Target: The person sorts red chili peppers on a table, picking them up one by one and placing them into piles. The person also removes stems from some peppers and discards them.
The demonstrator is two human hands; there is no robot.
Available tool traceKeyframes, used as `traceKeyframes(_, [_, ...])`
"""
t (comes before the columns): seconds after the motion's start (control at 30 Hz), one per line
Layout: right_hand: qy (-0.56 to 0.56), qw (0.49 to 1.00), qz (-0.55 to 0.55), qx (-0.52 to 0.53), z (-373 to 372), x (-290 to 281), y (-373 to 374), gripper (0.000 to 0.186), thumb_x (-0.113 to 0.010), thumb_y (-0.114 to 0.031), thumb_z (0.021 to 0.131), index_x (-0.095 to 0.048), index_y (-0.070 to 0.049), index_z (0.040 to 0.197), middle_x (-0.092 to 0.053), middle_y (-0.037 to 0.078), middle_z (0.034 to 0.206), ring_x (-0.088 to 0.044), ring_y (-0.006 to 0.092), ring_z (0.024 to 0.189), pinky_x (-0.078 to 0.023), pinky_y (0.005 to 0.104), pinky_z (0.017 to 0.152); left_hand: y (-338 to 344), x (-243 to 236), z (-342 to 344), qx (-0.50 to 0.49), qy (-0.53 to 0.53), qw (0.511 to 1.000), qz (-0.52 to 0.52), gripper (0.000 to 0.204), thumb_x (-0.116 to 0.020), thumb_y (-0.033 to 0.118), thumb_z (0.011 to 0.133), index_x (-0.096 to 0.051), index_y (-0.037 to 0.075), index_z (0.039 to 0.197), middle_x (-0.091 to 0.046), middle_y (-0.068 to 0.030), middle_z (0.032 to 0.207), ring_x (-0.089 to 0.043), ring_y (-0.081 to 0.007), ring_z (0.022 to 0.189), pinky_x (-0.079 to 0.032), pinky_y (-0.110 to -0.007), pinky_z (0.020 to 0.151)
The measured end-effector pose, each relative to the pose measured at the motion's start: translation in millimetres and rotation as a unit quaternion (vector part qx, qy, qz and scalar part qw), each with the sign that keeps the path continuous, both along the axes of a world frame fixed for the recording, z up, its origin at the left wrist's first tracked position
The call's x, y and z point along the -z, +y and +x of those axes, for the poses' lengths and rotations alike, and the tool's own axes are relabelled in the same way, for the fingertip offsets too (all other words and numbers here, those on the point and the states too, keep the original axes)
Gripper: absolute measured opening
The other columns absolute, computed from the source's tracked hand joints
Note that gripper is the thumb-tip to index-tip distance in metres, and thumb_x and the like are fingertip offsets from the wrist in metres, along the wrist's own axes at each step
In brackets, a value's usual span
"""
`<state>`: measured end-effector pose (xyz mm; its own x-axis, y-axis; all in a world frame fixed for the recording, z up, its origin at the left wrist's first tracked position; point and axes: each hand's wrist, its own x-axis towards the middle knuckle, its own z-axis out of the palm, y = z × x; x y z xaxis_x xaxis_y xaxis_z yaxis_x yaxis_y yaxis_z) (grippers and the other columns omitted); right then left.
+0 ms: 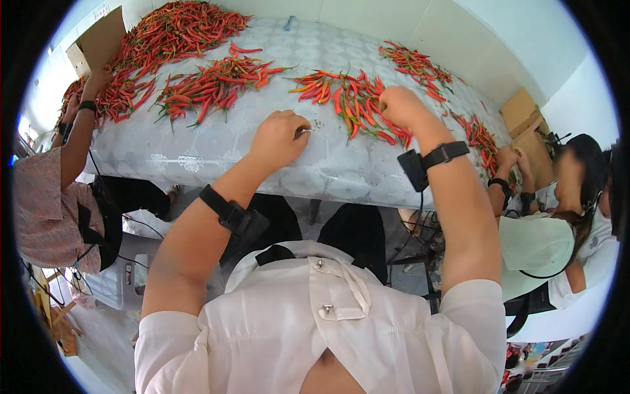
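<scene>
Heaps of stuff round the edges: big chili heap (184, 29) upper L of frame, w/ a cardboard box (100, 41) beside it & a co-worker in a patterned shirt (49, 203) reaching in there; upper R, another chili pile (417, 65) + cardboard (518, 108) by the wall; mid R, a co-worker in a pale green top (535, 243), both hands by more chilis (477, 134). Grey plastic bin (118, 282) lower L. Black straps w/ boxy units on both wrists, L strap (226, 213) & R strap (446, 153); thin cable hangs from the R unit. Table cover (230, 148) = smooth, slightly glossy, pale grey w/ white lacy motifs, curved front edge. Wearer's shirt (275, 315): thin, white. L hand (281, 139), ctr, on/just above the cover, fingers curled round a small dark item (302, 132), kind unclear. R hand (399, 107), ctr-R, curled, overlapping the near chilis (354, 105); can't tell if it grips one. Those lie upper ctr-R, loose: slim, tapered, glossy, mostly red, some orange, green stems. Similar pile (216, 88) upper ctr-L.
</scene>
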<state>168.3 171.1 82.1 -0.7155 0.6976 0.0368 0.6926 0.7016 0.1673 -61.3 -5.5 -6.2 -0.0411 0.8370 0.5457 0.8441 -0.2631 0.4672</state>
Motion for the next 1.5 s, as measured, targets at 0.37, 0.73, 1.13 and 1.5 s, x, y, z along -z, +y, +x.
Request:
traceKeyframes(0.37, [0.562, 0.781, -0.223, -0.155, -49, -78, -30, 0.030, -0.065, -0.012, 0.082, -0.065, 0.000, 0.110, -0.070, 0.008, 0.094, -0.065, 0.0144, 0.081, -0.052, 0.0281, 0.068, -1, -1, -2, 0.018, -0.003, 1.000, 0.005, 0.015, -0.066, 0.015, 0.078, -0.070, 0.006, 0.090, -0.064, -0.0110, 0.085, -0.060, -0.0307, 0.085, -0.048, -0.040, 0.077])
traceKeyframes(0.73, [0.064, 0.987, -0.082, -0.121, 68, 29, -7, 0.024, -0.067, -0.006, 0.071, -0.071, -0.008, 0.095, -0.063, 0.012, 0.094, -0.061, 0.0307, 0.092, -0.049, 0.0403, 0.080, 1, -1, -1, 0.015, 0.007, 1.000, -0.002, 0.015, -0.067, 0.014, 0.078, -0.070, 0.006, 0.091, -0.064, -0.0106, 0.085, -0.060, -0.0289, 0.083, -0.048, -0.039, 0.075])
traceKeyframes(1.13, [0.123, 0.989, -0.021, -0.074, 40, 20, -27, 0.015, -0.066, -0.016, 0.077, -0.069, -0.006, 0.089, -0.065, 0.016, 0.090, -0.063, 0.0344, 0.087, -0.051, 0.0423, 0.076, 0, -3, -3, 0.021, 0.000, 1.000, -0.019, 0.016, -0.066, 0.014, 0.079, -0.070, 0.007, 0.092, -0.064, -0.0103, 0.088, -0.060, -0.0282, 0.083, -0.049, -0.038, 0.076])
traceKeyframes(1.5, [-0.098, 0.994, -0.043, 0.023, 14, -1, -14, 0.020, -0.066, -0.012, 0.071, -0.067, 0.002, 0.085, -0.067, 0.023, 0.088, -0.066, 0.0368, 0.086, -0.052, 0.0451, 0.075, 1, -4, 3, 0.006, 0.003, 1.000, -0.031, 0.016, -0.065, 0.019, 0.080, -0.071, 0.010, 0.091, -0.063, -0.0091, 0.086, -0.059, -0.0307, 0.089, -0.049, -0.041, 0.078])
